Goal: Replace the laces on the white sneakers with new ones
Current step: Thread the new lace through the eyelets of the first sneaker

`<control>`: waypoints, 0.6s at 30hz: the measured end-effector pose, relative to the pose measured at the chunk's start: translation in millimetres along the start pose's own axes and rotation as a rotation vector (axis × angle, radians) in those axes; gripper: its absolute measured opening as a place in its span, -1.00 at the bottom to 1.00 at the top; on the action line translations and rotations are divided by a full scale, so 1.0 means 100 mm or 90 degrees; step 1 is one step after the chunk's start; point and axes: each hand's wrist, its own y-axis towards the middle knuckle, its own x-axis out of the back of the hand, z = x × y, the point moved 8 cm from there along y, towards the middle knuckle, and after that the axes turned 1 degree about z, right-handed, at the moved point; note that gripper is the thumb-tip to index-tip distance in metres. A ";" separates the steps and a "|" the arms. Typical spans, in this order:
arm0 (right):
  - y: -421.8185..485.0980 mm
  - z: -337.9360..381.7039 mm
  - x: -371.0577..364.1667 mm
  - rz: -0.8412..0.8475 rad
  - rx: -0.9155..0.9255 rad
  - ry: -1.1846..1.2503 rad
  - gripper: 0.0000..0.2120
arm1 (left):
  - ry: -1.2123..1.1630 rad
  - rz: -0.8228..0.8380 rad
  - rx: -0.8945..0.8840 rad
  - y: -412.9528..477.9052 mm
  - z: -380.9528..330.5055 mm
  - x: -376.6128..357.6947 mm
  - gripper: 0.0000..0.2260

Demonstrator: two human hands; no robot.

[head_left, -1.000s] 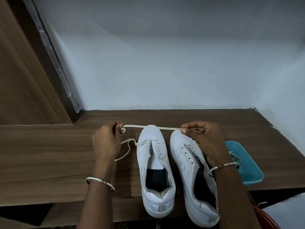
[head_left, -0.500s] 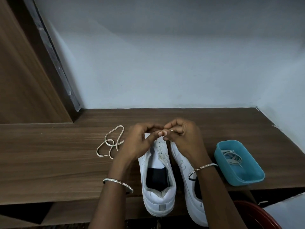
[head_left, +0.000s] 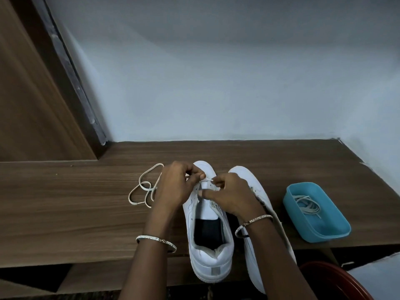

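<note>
The lace looks like a flat, pale, limp ribbon. It is light and has no stiffness of its own, so I judge it will sag, twist or slip back through an eyelet unless kept taut. The best place to take it is close to the tip, where the short firm end can be aimed at a hole. A short stretch runs taut between the hands above the toe-end eyelets of the left-side sneaker; whether the tip has entered a hole cannot be told. The left hand has a narrow grip, thumb and fingertips pinched on the lace, and the right hand pinches it likewise. The slack trails behind the left hand into loose loops lying on the table. The sneaker stands heel toward the person; its walls look firm, yet it is probably light enough to slide under a hard tug. The other sneaker lies just beside it, partly under the right forearm. Further right, apart from both, a blue tray holds coiled laces.
</note>
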 end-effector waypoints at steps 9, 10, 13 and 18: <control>-0.06 0.09 0.06 -0.121 -0.003 -0.104 -0.76 | 0.146 0.031 0.014 0.00 0.05 -0.14 -0.91; -0.05 0.08 0.09 -0.123 -0.004 -0.103 -0.81 | 0.154 0.030 0.019 -0.01 0.04 -0.14 -0.90; -0.03 0.03 0.13 -0.106 -0.008 -0.078 -0.85 | 0.163 0.034 0.029 -0.02 0.03 -0.17 -0.89; 0.02 -0.06 0.14 -0.079 -0.004 -0.025 -0.83 | 0.172 0.045 0.032 -0.02 0.02 -0.25 -0.88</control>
